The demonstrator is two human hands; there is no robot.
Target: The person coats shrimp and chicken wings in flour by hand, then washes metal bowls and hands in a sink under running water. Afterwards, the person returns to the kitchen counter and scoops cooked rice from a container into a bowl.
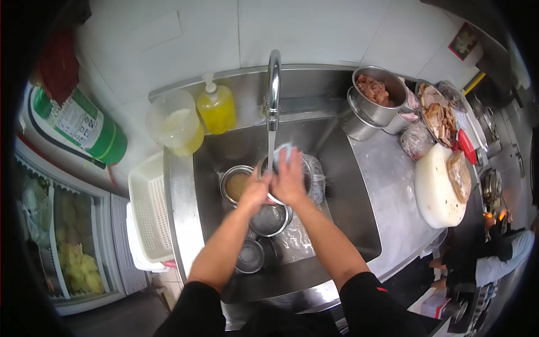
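Water runs from the faucet (273,92) onto my two hands over the sink (348,224). My left hand (256,190) is closed at the near-left rim of a round metal bowl (307,173). Over the bowl's inside lies my right hand (289,178), its fingers smeared by motion. A pale bluish, soft-looking thing (287,149) shows at its fingertips; its kind is unclear. Beside the left hand stands a metal bowl with brownish content (236,184). Below the hands sits another metal bowl (269,219), and a smaller metal cup (250,256) lies nearer me.
Left of the faucet stand a yellow soap pump bottle (217,109) and a translucent tub (177,123). A white plastic basket (151,199) hangs left. On the right counter are a metal pot of meat (376,92) and a white block (441,188). Another person (505,255) is at far right.
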